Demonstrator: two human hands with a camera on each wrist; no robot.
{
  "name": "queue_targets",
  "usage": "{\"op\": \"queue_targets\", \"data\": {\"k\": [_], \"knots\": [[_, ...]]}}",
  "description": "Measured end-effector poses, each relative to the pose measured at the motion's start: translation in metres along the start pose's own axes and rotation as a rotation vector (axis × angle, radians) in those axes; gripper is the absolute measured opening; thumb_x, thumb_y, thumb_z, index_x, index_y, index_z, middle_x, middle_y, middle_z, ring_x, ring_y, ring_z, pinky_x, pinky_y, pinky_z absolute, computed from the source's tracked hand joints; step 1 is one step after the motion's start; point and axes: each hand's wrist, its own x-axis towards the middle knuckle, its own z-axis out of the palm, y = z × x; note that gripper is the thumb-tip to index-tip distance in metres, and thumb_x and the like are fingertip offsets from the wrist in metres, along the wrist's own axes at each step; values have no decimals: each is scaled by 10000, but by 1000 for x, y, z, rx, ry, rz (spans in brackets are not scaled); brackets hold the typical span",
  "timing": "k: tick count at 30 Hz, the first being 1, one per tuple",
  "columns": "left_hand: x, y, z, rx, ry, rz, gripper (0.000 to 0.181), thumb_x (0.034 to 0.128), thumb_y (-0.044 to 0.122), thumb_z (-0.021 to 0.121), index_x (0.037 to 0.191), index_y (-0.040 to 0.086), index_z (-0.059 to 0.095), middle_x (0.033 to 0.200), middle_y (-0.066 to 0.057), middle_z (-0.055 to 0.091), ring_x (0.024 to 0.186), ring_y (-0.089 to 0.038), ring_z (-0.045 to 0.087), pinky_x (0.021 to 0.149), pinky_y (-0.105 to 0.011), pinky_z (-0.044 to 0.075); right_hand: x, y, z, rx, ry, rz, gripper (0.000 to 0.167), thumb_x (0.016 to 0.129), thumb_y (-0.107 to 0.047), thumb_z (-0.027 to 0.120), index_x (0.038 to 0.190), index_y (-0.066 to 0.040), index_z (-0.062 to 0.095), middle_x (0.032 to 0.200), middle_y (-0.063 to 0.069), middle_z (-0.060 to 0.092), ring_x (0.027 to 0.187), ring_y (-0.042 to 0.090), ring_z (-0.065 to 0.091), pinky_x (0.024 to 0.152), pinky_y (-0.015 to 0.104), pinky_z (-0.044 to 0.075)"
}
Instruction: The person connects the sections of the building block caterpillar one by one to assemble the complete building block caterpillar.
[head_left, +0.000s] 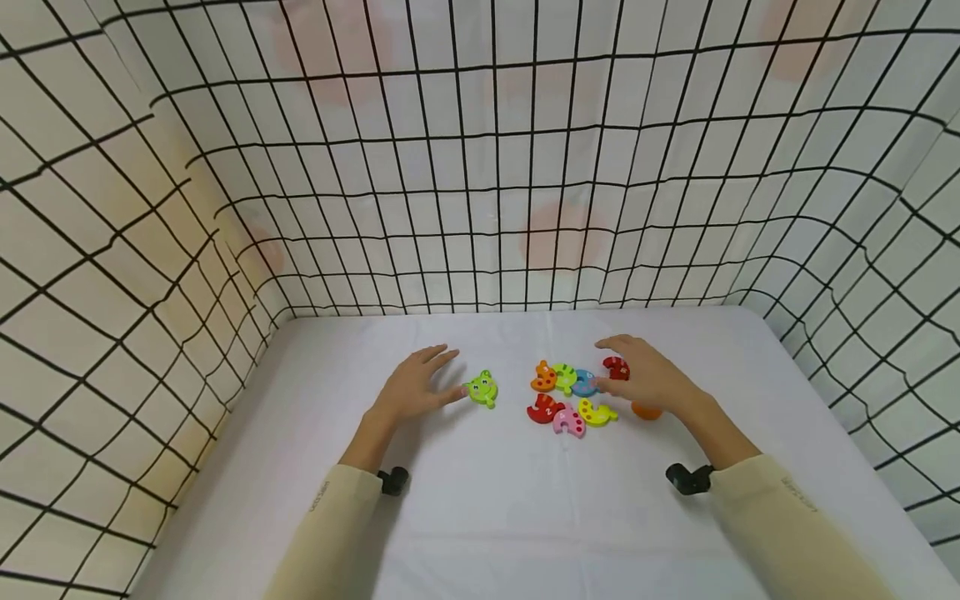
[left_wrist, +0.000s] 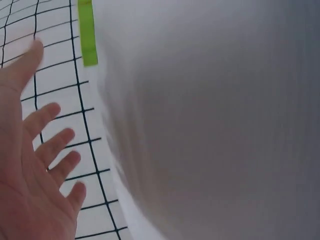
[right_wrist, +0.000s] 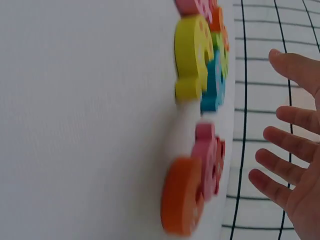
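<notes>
A light-green animal-face piece point(head_left: 482, 389) lies flat on the white surface, just beside the thumb tip of my left hand point(head_left: 408, 390). That hand's fingers are spread and hold nothing. My right hand point(head_left: 648, 377) hovers over the right side of a group of colourful curved pieces, fingers apart, gripping nothing. In the group are an orange piece point(head_left: 543, 377), a green one point(head_left: 564, 378), a blue one point(head_left: 582, 383), a red one point(head_left: 544, 408), a pink one point(head_left: 569, 422) and a yellow one point(head_left: 597, 412). The right hand partly hides another red piece point(head_left: 617, 367) and an orange piece point(head_left: 647, 411).
A white cloth point(head_left: 510, 517) covers the work surface. Black wire grid point(head_left: 495, 200) walls stand at the back and both sides, with white fabric behind them. In the right wrist view, a second pink piece point(right_wrist: 204, 165) lies close to an orange curved piece point(right_wrist: 181, 196).
</notes>
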Motion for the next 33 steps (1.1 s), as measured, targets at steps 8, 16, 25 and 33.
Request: {"op": "queue_targets", "data": {"k": [8, 16, 25, 33], "knots": [[4, 16, 20, -198, -62, 41, 553, 1004, 425, 640, 1514, 238, 536, 1584, -70, 480, 1490, -340, 405, 1200, -590, 354, -2, -34, 33, 104, 9, -58, 629, 882, -432, 775, 1393, -103, 611, 1350, 120, 634, 1201, 313, 602, 986, 555, 561], [8, 23, 35, -276, -25, 133, 377, 1029, 233, 633, 1390, 128, 661, 1465, -100, 613, 1376, -367, 540, 1173, -538, 405, -3, -57, 58, 135, -25, -73, 540, 847, -435, 805, 1285, -149, 669, 1162, 9, 690, 1097, 208, 599, 950, 471, 565], [4, 19, 46, -366, 46, 75, 333, 995, 231, 693, 1324, 182, 713, 1420, -44, 652, 1377, -285, 563, 1177, -472, 424, -6, -71, 69, 82, -11, -38, 543, 832, -392, 829, 1300, -157, 683, 1222, 14, 698, 1180, 231, 608, 1009, 505, 553], [3, 16, 51, -413, 95, 44, 312, 976, 226, 720, 1287, 199, 730, 1381, -3, 678, 1365, -231, 580, 1182, -436, 424, -3, -80, 73, 116, 8, -53, 541, 846, -359, 818, 1323, -146, 674, 1247, 33, 695, 1168, 225, 618, 984, 490, 569]]}}
